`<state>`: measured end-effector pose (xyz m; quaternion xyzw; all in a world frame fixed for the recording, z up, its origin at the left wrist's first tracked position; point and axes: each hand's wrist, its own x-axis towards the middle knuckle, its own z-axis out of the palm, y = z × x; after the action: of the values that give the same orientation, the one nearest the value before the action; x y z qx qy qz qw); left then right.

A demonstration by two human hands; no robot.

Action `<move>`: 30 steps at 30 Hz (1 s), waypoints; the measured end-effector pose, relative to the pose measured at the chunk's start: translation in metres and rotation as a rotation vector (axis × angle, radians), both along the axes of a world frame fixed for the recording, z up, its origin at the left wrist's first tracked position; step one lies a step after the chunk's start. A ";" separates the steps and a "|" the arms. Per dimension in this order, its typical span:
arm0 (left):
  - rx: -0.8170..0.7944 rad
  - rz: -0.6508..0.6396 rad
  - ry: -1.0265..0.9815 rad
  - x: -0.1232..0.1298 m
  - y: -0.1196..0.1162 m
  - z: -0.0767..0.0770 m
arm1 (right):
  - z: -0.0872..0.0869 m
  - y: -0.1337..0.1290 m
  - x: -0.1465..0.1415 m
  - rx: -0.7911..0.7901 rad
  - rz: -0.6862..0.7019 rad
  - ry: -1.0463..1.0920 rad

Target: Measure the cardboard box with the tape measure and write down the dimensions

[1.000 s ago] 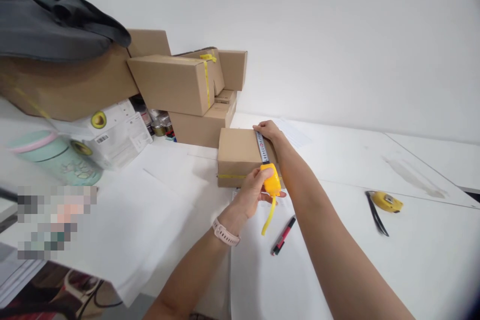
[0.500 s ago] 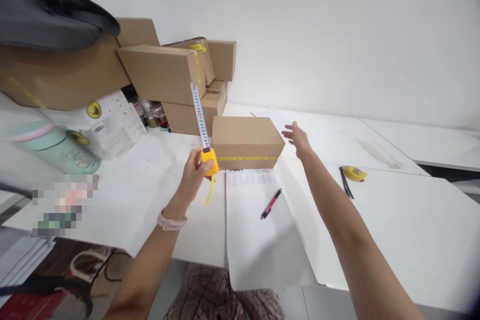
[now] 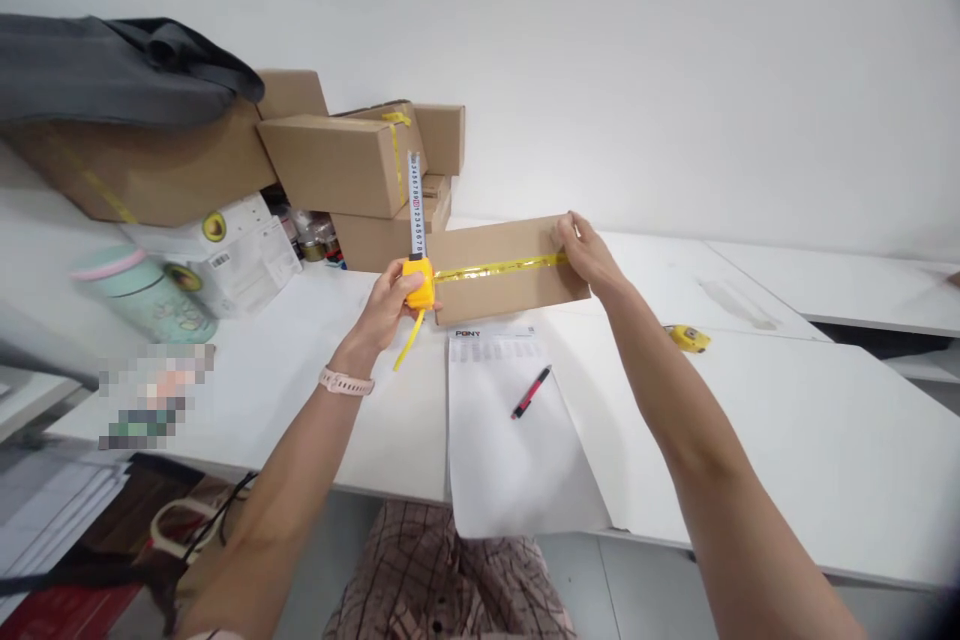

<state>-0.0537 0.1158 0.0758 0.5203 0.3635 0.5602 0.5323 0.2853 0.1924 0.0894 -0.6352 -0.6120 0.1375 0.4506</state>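
My left hand [image 3: 386, 305] is closed around a yellow tape measure [image 3: 418, 284], its white blade [image 3: 416, 205] sticking out upward and a yellow strap hanging below. The tape measure is right at the left end of a brown cardboard box [image 3: 495, 242], and the fingers there may touch it. Yellow tape runs along the box's face toward me. My right hand [image 3: 589, 252] grips the right end of this box, thumb and fingers over its upper edge. The box is tilted, with its taped side turned up toward me.
Paper sheets [image 3: 517, 460] with a red and black pen [image 3: 532, 392] lie in front. A second yellow tape measure [image 3: 690, 338] rests on the right, partly behind my forearm. Cardboard boxes [image 3: 330, 160] are stacked at the back left, near a mint green bottle [image 3: 154, 295].
My right hand has moved in from beside the box and taken hold of its right end. The box has tipped, bringing its taped side up. My left hand keeps the tape measure.
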 end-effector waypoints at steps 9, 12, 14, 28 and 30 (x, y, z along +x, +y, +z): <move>-0.028 -0.011 0.049 0.014 0.006 -0.001 | -0.018 -0.010 -0.002 -0.081 -0.192 -0.085; 0.037 0.049 0.060 0.022 -0.002 0.002 | -0.017 -0.001 -0.008 0.069 -0.052 -0.185; 0.091 0.047 0.046 0.032 -0.015 -0.001 | -0.016 0.007 -0.015 0.091 0.019 -0.250; -0.241 -0.348 -0.097 0.130 -0.078 -0.065 | -0.013 0.010 -0.033 0.120 -0.084 -0.374; -0.255 -0.338 -0.104 0.134 -0.081 -0.066 | -0.012 0.010 -0.036 0.109 -0.101 -0.369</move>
<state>0.0804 0.0346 0.0094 0.4730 0.3110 0.4384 0.6982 0.2496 0.2021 0.0778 -0.6542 -0.6581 -0.0377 0.3708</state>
